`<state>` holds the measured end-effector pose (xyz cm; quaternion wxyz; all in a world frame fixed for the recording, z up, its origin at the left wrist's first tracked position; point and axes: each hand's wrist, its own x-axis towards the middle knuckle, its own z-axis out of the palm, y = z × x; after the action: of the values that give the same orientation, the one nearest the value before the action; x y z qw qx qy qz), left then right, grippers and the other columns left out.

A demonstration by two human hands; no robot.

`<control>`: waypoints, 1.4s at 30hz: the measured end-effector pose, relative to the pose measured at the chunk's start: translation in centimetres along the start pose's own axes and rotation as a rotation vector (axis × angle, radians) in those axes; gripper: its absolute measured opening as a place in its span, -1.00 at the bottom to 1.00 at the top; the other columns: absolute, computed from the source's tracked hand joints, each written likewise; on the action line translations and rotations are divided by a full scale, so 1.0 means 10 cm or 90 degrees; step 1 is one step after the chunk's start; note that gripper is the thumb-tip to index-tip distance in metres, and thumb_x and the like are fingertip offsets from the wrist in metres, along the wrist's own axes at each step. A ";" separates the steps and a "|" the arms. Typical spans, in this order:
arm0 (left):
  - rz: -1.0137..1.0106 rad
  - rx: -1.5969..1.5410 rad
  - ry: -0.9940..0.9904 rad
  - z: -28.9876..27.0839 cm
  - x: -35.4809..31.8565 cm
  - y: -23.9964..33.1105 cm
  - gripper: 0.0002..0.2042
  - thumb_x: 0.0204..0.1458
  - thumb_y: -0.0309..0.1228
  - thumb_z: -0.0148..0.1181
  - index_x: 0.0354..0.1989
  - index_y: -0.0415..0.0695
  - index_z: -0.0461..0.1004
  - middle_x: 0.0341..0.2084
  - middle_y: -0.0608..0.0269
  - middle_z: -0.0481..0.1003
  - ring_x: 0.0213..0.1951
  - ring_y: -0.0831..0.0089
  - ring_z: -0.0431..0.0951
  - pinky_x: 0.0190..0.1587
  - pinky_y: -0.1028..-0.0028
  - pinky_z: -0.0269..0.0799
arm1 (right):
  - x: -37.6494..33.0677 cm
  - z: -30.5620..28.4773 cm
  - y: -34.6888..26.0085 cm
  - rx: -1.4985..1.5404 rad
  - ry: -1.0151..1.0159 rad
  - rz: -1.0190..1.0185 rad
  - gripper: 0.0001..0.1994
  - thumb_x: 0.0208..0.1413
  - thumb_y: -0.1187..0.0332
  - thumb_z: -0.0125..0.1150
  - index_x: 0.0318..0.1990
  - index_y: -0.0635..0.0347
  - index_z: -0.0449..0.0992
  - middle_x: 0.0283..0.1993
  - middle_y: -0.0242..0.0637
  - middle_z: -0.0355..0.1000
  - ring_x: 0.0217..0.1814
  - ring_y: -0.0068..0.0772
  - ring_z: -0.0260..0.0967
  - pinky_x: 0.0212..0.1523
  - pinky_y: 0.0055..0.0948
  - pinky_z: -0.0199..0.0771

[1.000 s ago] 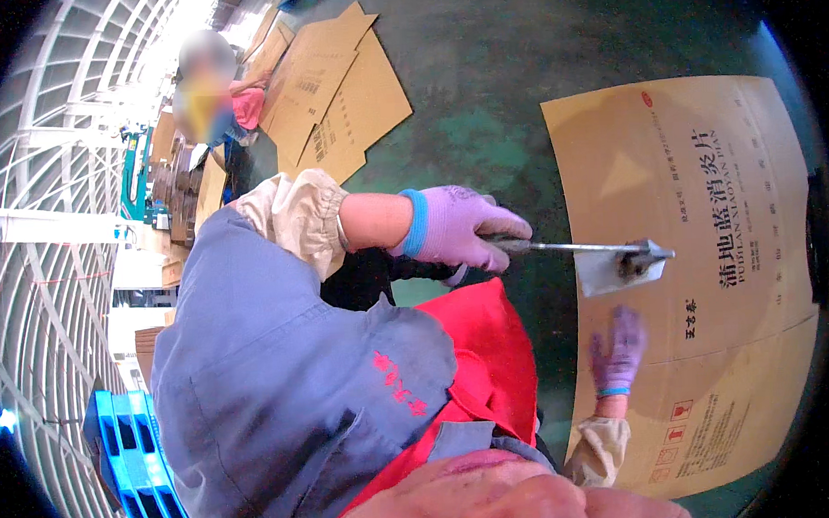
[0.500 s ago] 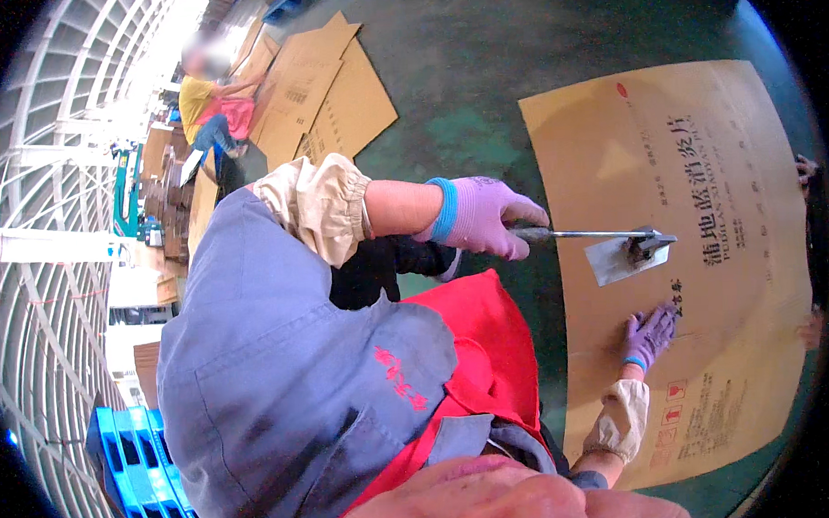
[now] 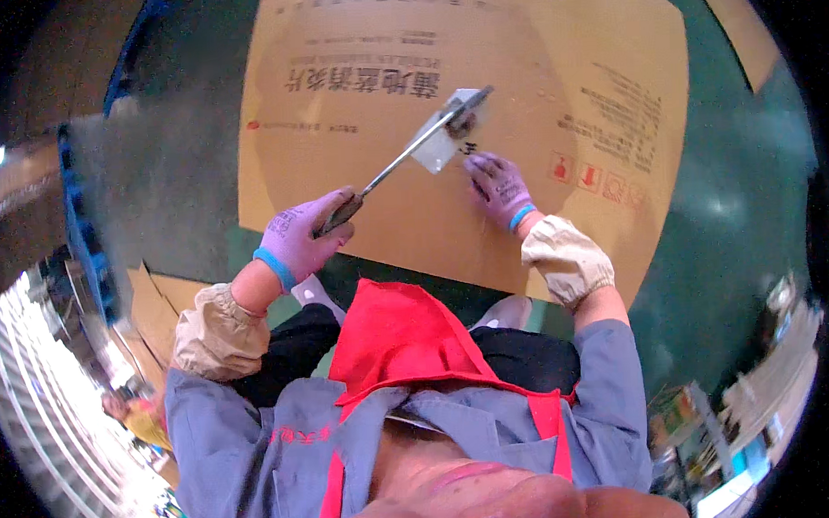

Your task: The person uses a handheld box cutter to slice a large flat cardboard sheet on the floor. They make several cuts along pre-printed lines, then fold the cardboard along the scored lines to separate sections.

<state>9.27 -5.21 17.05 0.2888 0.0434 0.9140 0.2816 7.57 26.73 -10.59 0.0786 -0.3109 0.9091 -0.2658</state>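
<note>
The left hand (image 3: 301,237), in a purple glove with a blue cuff, has its fingers (image 3: 326,215) curled tight around the dark handle of a long metal scraper (image 3: 402,157). The tool's thin shaft runs up and to the right from that fist, and its flat pale blade lies on a large sheet of brown cardboard (image 3: 363,105) spread on the green floor (image 3: 723,202).

The right hand (image 3: 501,187), gloved the same way, rests on the cardboard just beside the blade, below and to the right of it. Its fingers (image 3: 481,168) are spread flat, pressing on the sheet and holding nothing; the fingertips point toward the blade's lower edge and lie very near it (whether they actually touch it cannot be told). So the blade sits between the two hands, well away from the gripping fist and close by the flat hand.

Both wrists wear beige sleeve covers over a grey-blue jacket, and a red apron (image 3: 403,337) hangs below the hands. The cardboard carries dark printed characters and small red symbols. Further cardboard pieces (image 3: 156,309) lie on the floor at the lower left, near another person (image 3: 137,417) in yellow.
</note>
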 end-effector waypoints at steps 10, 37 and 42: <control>0.106 0.155 0.007 0.45 0.28 -0.32 -0.56 0.04 -0.33 0.26 0.13 -0.04 0.42 -0.27 0.06 0.58 -0.27 0.12 0.60 -0.22 0.28 0.51 | 0.06 0.00 0.38 -0.073 0.341 0.139 -0.46 -0.05 0.24 0.28 0.15 0.01 0.35 0.18 -0.26 0.26 0.30 -0.11 0.13 0.28 -0.08 0.15; 0.089 0.399 -0.163 0.05 0.67 0.26 -0.55 0.12 -0.30 0.08 0.23 0.10 0.31 -0.37 0.12 0.53 -0.30 0.11 0.56 -0.27 0.18 0.47 | 0.09 -0.03 0.38 -0.136 0.180 0.159 -0.31 -0.05 0.09 0.25 0.26 0.14 0.27 0.34 -0.22 0.16 0.40 -0.19 -0.01 0.37 -0.07 -0.01; 0.105 0.413 -0.136 0.05 0.72 0.17 -0.58 0.12 -0.31 0.09 0.19 0.09 0.35 -0.41 0.12 0.52 -0.33 0.11 0.56 -0.29 0.18 0.47 | 0.12 0.00 0.38 -0.139 0.180 0.154 -0.35 -0.03 0.09 0.23 0.25 0.12 0.30 0.34 -0.24 0.16 0.40 -0.19 -0.01 0.36 -0.05 -0.01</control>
<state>3.45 -1.85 14.01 0.3304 0.2358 0.9139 -0.0074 4.65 28.57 -12.57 -0.0523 -0.1658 0.9652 -0.1953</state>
